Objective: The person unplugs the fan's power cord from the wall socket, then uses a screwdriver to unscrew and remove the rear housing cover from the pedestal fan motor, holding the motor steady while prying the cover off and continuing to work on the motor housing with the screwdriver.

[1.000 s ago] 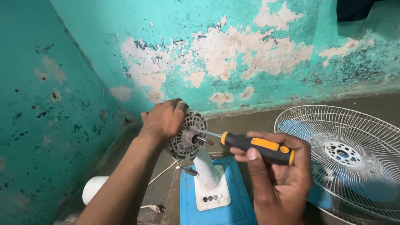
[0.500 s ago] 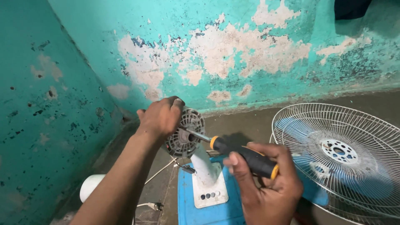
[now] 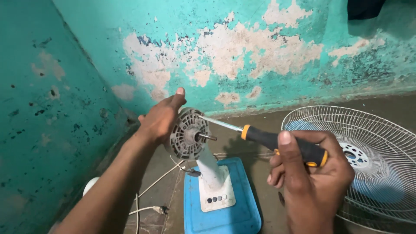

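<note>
A bare fan motor (image 3: pixel 187 135) with a grey slotted housing and a short shaft sits on a white neck over a blue base (image 3: pixel 219 210). My left hand (image 3: pixel 161 118) grips the back of the motor from the left, thumb raised. My right hand (image 3: pixel 310 173) holds a black and orange screwdriver (image 3: pixel 277 142). Its metal tip touches the upper right rim of the motor housing.
A white wire fan guard (image 3: pixel 372 160) with blue blades behind it lies on the floor at the right. Peeling teal walls meet in a corner behind the motor. A white cable with a plug (image 3: pixel 156 209) and a white round object (image 3: pixel 89 186) lie at the lower left.
The screwdriver tip has shifted from the motor's centre to its upper right rim. My left thumb has lifted off the housing. The view has moved closer.
</note>
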